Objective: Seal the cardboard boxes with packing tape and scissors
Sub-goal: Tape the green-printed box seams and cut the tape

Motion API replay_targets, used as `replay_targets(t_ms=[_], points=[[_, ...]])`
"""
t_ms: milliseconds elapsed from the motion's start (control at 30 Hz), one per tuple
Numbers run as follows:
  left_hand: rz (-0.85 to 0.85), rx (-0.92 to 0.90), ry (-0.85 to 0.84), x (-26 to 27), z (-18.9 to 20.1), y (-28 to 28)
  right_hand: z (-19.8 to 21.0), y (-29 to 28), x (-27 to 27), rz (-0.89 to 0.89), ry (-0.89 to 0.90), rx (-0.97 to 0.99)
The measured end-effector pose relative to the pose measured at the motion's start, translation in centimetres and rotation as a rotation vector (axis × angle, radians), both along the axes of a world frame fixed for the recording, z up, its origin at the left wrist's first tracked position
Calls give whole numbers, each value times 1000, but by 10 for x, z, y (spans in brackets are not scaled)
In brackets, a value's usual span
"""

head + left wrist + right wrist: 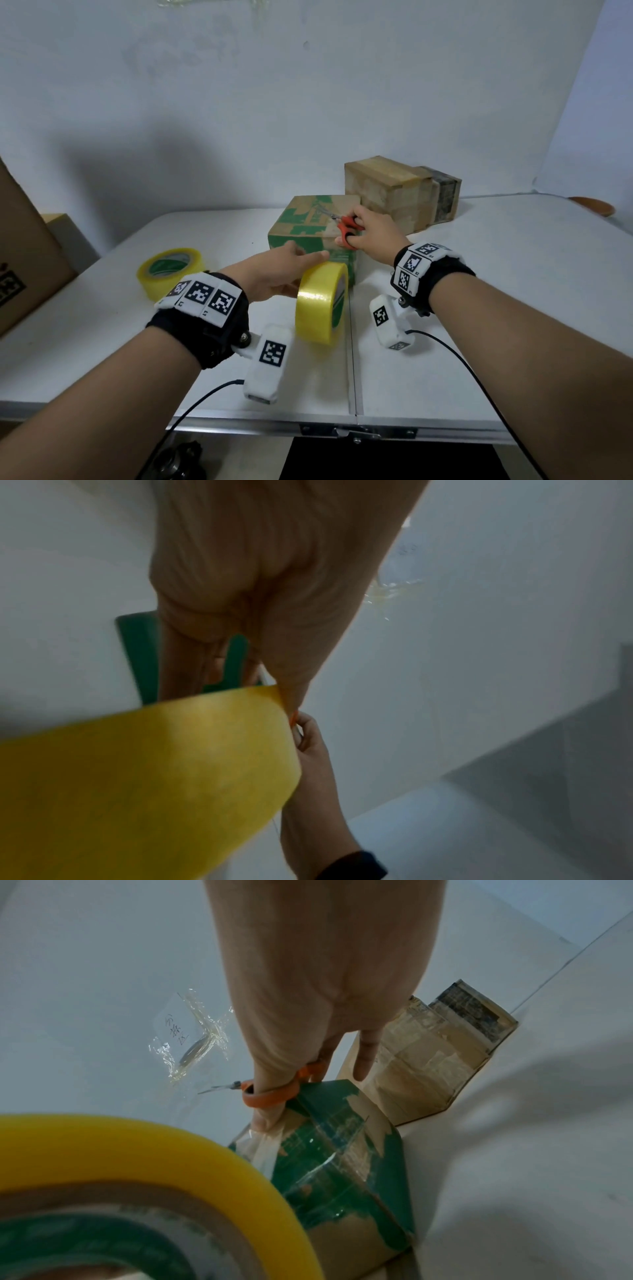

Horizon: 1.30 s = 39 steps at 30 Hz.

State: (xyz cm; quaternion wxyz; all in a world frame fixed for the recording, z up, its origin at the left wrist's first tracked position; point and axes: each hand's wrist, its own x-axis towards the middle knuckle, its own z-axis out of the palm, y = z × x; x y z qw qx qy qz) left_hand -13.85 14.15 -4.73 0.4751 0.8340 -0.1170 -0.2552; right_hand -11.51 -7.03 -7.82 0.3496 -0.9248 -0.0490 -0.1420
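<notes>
While tape runs from roll to box, held taut so it can be cut: left hand [274,270] gripping the yellow tape roll [322,303] upright against the green box [310,228] at the middle of the desk [479,342]; right hand [371,231] with fingers through the red scissors [346,226], thumb pinning the strip on the box edge. Sealed brown box [387,192] set aside behind; spare roll [171,270] lying flat at left.

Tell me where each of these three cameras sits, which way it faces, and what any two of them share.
Head: on the head, looking forward and down at the table; both forearms show, left hand on the yellow tape roll.
Left wrist: under the left palm, looking along the fingers.
Right wrist: under the right hand, looking at the orange scissors over the green box.
Shared: all three show the roll.
</notes>
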Motion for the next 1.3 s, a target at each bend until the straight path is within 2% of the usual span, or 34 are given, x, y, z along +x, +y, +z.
replay_targets(t_ms=[167,400,533,633,733,833,1000,1133,1300], points=[[-42,-225,201,-2,-14,2,1,-1,0,-21,9,32],[-32,-292,149,-2,-17,0,13,-1,-1,22,90,68],[-18,-296,154,0,-19,-3,33,-1,-15,14,41,299],[-27,-310,187,1,-22,-4,47,-4,-29,75,281,390],[-10,-309,194,0,-25,-3,51,-13,-35,128,498,305],[2,-299,186,1,-30,0,49,-28,-40,82,621,269],[-1,-298,186,4,-33,1,36,-38,-47,60,947,147],[7,-314,186,5,-31,0,38,-26,-54,73,970,176],[7,-296,176,3,-31,0,41,-24,-43,116,925,326]])
